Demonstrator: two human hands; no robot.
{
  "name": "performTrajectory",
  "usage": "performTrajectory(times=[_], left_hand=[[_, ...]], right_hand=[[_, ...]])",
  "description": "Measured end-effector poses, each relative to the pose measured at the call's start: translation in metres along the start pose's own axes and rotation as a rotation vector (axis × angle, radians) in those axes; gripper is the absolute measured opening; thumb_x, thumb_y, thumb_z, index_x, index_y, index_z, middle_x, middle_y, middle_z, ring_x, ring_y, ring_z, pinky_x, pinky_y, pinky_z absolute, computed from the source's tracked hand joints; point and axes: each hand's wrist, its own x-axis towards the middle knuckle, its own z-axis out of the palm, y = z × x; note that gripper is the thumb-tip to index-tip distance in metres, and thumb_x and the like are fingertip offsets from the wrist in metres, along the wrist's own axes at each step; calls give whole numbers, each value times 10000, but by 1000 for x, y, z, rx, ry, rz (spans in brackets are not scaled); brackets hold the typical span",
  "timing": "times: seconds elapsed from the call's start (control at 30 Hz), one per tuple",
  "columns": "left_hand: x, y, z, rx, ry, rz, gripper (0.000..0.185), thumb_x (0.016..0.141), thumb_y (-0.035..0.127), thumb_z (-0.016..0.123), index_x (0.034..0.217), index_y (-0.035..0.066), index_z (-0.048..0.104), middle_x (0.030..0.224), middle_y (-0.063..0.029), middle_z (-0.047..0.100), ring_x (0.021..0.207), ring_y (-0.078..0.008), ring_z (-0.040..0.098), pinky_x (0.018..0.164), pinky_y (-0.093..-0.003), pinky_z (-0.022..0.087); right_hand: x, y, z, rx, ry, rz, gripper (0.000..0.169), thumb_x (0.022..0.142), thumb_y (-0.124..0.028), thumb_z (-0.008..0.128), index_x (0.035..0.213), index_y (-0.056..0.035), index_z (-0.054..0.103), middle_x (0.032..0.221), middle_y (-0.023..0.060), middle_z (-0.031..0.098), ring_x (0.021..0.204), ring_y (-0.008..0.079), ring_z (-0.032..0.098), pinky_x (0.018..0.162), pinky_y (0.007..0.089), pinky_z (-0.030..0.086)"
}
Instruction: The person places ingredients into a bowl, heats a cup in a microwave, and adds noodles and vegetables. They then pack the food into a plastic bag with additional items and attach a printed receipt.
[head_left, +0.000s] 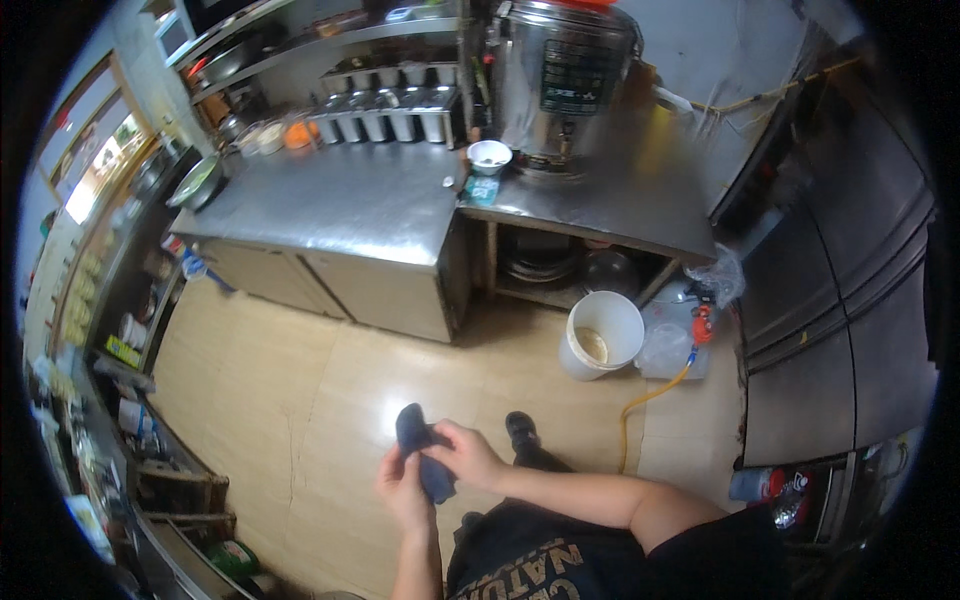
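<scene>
A dark blue cloth item (412, 429), its exact kind unclear, is held between both hands in front of my body, above the tiled floor. My left hand (403, 480) pinches it from the left with thumb and fingers. From the right, my right hand (466, 454) grips its middle with the fingertips. One part of the cloth stands up above the fingers, and another part hangs down between the hands. The palms and some fingertips are hidden.
Ahead stands a steel counter (337, 202) with a white bowl (489, 157) and a large steel urn (562, 90). A white bucket (602, 337) and a yellow hose (645, 401) are on the floor. Shelving (180, 476) lines the left, a steel refrigerator (799, 412) the right.
</scene>
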Motion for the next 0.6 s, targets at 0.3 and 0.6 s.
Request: performTrajectory(times=[0.3, 0.6], left_hand=[[77, -44, 195, 270, -374, -4, 284, 713, -38, 586, 988, -82, 526, 1139, -212, 484, 1110, -257, 434, 905, -322, 360], [141, -38, 315, 560, -967, 134, 627, 698, -104, 516, 1265, 60, 303, 1353, -121, 210, 1221, -251, 277, 913, -319, 390]], right_hand=[[68, 18, -193, 218, 508, 185, 358, 859, -234, 474, 1121, 5, 427, 1089, 101, 488, 995, 150, 457, 839, 271, 371], [181, 30, -288, 940, 671, 600, 430, 889, -390, 320, 1121, -59, 463, 1071, 86, 536, 954, 202, 526, 823, 351, 426]])
